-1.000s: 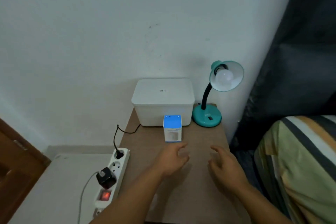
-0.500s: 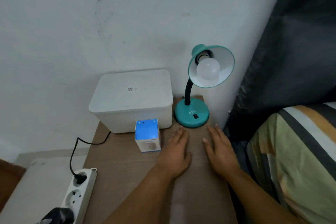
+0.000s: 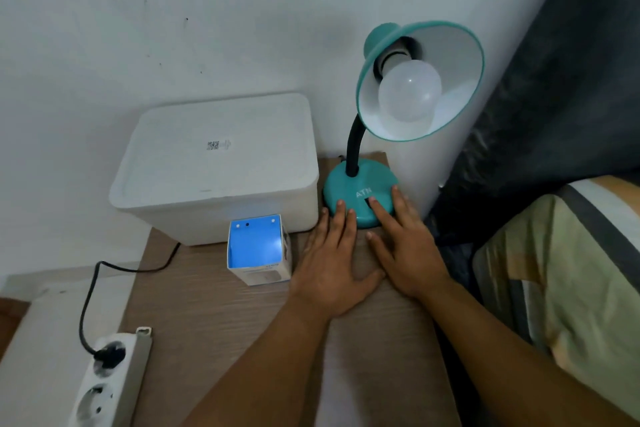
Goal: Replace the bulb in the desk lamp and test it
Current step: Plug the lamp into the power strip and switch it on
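L hand [image 3: 330, 262] flat, palm down on the tabletop [image 3: 214, 315], fingers spread, holding nothing; fingertips touch the front-left rim of the lamp base [image 3: 360, 194]. R hand [image 3: 405, 246] also flat and empty, index tip on or right at the dark rocker switch [image 3: 367, 204] on the base, other fingers lying along the base's right edge. Thumbs nearly touch.

Key relation: bulb [image 3: 410, 95] sits up and fwd of both hands, in the teal shade [image 3: 450, 55], well above the base on the black gooseneck [image 3: 353, 146]. Shade opens toward the camera and slightly down, so bulb's long axis (socket to dome) runs back-to-front, tilted. R hand nearer by my read; L better placed to steady the base.

New-bulb box [image 3: 258, 251] upright just left of L hand, in front of the white bin [image 3: 214, 166] (flaps look shut). Lamp cord [image 3: 90, 291] plugged into power strip [image 3: 110, 374], lower left. Bulb looks unlit.

Judgement: old bulb not yet out; likely switch-off first.
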A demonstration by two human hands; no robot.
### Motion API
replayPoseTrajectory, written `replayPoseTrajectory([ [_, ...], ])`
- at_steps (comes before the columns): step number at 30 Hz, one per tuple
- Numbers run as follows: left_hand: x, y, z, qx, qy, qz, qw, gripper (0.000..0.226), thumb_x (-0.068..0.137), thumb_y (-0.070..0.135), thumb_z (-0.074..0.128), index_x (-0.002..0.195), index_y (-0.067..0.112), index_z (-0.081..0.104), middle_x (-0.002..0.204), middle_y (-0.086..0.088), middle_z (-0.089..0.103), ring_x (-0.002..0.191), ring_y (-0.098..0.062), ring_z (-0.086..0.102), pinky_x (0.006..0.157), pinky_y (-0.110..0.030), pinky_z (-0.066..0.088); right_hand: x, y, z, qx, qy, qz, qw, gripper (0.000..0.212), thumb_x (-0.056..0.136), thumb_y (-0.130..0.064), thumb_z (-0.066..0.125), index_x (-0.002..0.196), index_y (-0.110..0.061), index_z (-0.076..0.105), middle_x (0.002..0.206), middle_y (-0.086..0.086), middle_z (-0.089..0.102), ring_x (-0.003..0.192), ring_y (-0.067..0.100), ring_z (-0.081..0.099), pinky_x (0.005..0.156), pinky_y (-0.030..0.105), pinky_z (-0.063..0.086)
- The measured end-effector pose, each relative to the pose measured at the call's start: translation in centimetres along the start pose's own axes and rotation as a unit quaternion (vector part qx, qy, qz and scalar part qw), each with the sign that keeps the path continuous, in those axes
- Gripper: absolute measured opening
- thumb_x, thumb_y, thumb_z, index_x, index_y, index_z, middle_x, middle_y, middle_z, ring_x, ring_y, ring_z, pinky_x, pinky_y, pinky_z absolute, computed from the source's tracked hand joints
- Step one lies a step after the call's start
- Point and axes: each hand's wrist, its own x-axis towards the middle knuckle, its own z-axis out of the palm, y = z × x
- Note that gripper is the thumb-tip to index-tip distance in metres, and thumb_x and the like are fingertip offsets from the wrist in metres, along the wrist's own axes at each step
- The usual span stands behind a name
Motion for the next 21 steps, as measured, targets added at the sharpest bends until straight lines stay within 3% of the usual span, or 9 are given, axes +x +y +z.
replayPoseTrajectory([
  [4,-0.18,0.04,-0.18,-0.008,-0.008,-0.001,1.0,0.11,0.082,0.08,0.041,0.157,0.021,-0.013,0.164,0.005,-0.026,0.152,-0.017,-0.019,0.12,-0.032,-0.007,-0.07,0.21,0.11,0.019,0.0,-0.002,1.0,0.061,0.097,-0.045,0.049,0.152,-0.04,0.024,0.165,0.001,0.003,0.15,0.028,0.008,0.119,0.044,0.019],
  [9,-0.17,0.1,-0.3,-0.01,-0.018,0.001,1.0,0.113,0.08,0.079,0.043,0.157,0.019,-0.013,0.162,0.003,-0.029,0.151,-0.019,-0.022,0.124,-0.036,-0.002,-0.15,-0.25,-0.18,0.027,0.0,0.016,1.0,0.059,0.097,-0.045,0.049,0.151,-0.042,0.027,0.165,-0.004,0.006,0.151,0.021,0.006,0.121,0.045,0.018],
  [13,-0.37,0.64,-0.63,-0.029,-0.011,-0.019,0.999,0.109,0.079,0.076,0.044,0.159,0.019,-0.005,0.162,0.005,-0.024,0.151,-0.017,-0.023,0.124,-0.034,-0.006,-0.41,-0.72,-0.51,0.091,0.001,0.058,0.994,0.054,0.095,-0.049,0.051,0.145,-0.054,0.03,0.161,-0.019,0.015,0.147,0.006,0.02,0.114,0.037,0.033],
  [17,-0.09,0.75,-0.82,-0.025,-0.017,-0.026,0.999,0.109,0.078,0.076,0.044,0.159,0.019,-0.002,0.166,0.003,-0.016,0.153,-0.018,-0.016,0.126,-0.039,0.0,-0.04,-0.74,-0.55,0.074,0.005,0.054,0.996,0.054,0.094,-0.048,0.053,0.144,-0.05,0.034,0.16,-0.016,0.022,0.142,0.011,0.033,0.109,0.036,0.039],
  [21,-0.16,0.81,-1.02,-0.027,-0.002,-0.024,0.999,0.109,0.078,0.076,0.045,0.159,0.02,-0.003,0.166,0.002,-0.015,0.153,-0.018,-0.016,0.121,-0.031,-0.009,0.09,-0.73,-0.52,0.075,0.011,0.053,0.996,0.052,0.094,-0.044,0.054,0.144,-0.044,0.039,0.158,-0.013,0.027,0.141,0.011,0.035,0.108,0.035,0.041],
])
